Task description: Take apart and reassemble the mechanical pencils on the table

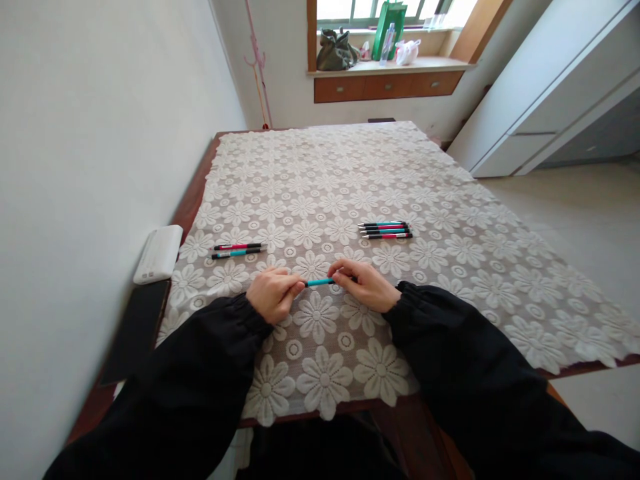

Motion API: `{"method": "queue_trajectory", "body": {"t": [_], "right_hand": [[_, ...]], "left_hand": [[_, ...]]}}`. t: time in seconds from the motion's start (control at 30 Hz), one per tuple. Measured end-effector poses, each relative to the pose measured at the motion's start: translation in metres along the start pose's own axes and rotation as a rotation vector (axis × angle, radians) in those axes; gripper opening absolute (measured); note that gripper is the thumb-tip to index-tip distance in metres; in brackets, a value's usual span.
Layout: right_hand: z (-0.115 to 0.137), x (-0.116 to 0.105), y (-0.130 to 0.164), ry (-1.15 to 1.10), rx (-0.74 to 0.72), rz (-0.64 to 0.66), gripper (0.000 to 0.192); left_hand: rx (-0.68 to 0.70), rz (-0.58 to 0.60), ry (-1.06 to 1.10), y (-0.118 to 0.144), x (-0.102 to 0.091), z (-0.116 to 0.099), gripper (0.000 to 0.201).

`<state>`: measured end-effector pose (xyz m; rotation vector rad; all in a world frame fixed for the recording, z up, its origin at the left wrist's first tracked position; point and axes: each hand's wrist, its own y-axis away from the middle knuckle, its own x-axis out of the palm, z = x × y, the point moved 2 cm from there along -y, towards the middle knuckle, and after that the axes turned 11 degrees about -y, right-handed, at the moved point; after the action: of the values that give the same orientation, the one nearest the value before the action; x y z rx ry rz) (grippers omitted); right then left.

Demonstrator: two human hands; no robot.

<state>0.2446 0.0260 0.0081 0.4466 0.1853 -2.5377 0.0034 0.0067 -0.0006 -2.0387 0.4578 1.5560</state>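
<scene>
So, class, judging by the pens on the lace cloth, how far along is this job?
Two pens lie at the left, seemingly finished. The left hand and right hand grip one teal pen by its ends. Four pens at the right look untouched. So roughly a third along.

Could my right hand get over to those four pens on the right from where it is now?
Probably yes. The right hand shares the teal pen with the left hand, so it must let go first; only bare tablecloth lies before the four pens.
</scene>
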Motion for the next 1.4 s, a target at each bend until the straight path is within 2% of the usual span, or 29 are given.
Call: {"method": "queue_trajectory", "body": {"t": [0.07, 0.13, 0.27, 0.37, 0.5, 0.67, 0.9, 1.17, 1.4], "right_hand": [[0.001, -0.001, 0.0, -0.044, -0.032, -0.033, 0.024], [0.002, -0.002, 0.0, -0.1, -0.042, -0.032, 0.03], [-0.003, -0.001, 0.0, -0.21, 0.118, 0.055, 0.046], [-0.006, 0.0, 0.0, -0.275, 0.168, 0.037, 0.041], [-0.007, -0.001, -0.002, -0.313, 0.106, -0.018, 0.037], [-0.004, -0.003, -0.004, -0.194, -0.019, -0.052, 0.031], [-0.003, 0.001, -0.001, -0.235, 0.084, 0.092, 0.041], [-0.002, -0.001, 0.0, -0.072, -0.068, -0.031, 0.024], [-0.001, -0.001, -0.001, 0.23, -0.36, -0.023, 0.022]], "left_hand": [[-0.019, -0.007, 0.023, 0.0, 0.0, 0.001, 0.04], [-0.013, 0.003, 0.06, 0.0, 0.0, 0.001, 0.039], [0.045, 0.035, 0.09, -0.001, -0.001, -0.002, 0.034], [0.012, 0.018, 0.077, -0.002, -0.003, -0.003, 0.032], [-0.019, -0.014, 0.075, -0.001, -0.002, -0.002, 0.031], [-0.047, 0.002, 0.083, 0.0, -0.002, -0.001, 0.037], [-0.057, 0.009, 0.117, -0.001, -0.005, -0.003, 0.034], [-0.025, -0.016, 0.088, -0.002, -0.009, -0.004, 0.042], [-0.104, 0.012, 0.141, -0.001, -0.011, -0.005, 0.046]]}}
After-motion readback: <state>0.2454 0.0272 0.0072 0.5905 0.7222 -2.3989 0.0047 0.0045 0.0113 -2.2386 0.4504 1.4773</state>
